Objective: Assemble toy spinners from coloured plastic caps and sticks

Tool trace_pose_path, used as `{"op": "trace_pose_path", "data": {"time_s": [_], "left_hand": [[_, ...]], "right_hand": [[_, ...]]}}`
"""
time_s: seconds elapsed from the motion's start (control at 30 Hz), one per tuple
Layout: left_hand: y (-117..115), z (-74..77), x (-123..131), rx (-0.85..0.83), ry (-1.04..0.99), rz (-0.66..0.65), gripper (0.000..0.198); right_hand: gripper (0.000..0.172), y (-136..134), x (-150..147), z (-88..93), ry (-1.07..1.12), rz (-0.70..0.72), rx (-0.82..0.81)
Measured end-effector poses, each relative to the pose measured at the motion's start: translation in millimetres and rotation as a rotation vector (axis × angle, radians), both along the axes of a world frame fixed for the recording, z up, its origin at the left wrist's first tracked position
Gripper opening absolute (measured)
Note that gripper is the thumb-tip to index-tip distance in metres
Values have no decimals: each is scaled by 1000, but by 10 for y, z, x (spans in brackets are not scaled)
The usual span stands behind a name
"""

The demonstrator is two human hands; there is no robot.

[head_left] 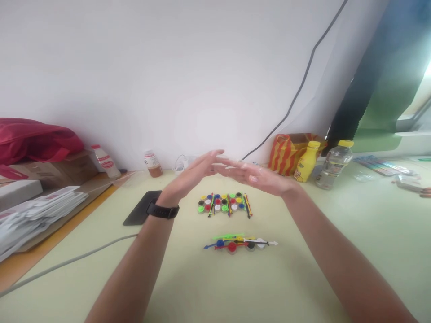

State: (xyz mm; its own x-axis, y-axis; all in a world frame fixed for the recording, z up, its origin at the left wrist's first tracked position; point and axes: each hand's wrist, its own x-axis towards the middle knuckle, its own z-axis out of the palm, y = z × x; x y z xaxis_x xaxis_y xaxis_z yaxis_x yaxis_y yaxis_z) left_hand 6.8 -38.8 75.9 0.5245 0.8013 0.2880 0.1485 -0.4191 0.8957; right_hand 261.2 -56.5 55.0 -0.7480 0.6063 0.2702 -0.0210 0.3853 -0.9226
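My left hand (193, 172), with a black watch on its wrist, is raised above the table with fingers stretched out. My right hand (257, 176) meets it at the fingertips, its fingers also extended. Neither holds anything. Beneath them lies a grid of small round coloured discs (224, 202) with thin coloured arrow sticks (248, 206) between and beside them. Nearer to me, a looser group has a red disc (232, 247), a blue disc (220, 243), a black one and a white one, with several arrows lying across them.
A dark flat pad (139, 210) lies left of the discs, near a grey cable (84, 255). White packets (43, 211) are at far left. Bottles (153, 164) and a striped bag (284, 154) stand along the wall. Part of another person's hand (426, 192) shows at the right edge.
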Motion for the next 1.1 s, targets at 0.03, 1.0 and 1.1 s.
{"op": "trace_pose_path", "data": {"time_s": [0.03, 1.0, 1.1], "left_hand": [[-5, 3, 0, -16, -8, -5, 55], [-108, -78, 181, 862, 396, 276, 78], [-128, -200, 308, 965, 498, 190, 96]], "right_hand": [[81, -9, -9, 14, 13, 15, 4], [83, 106, -102, -95, 210, -34, -603], [82, 118, -182, -150, 245, -38, -688]]}}
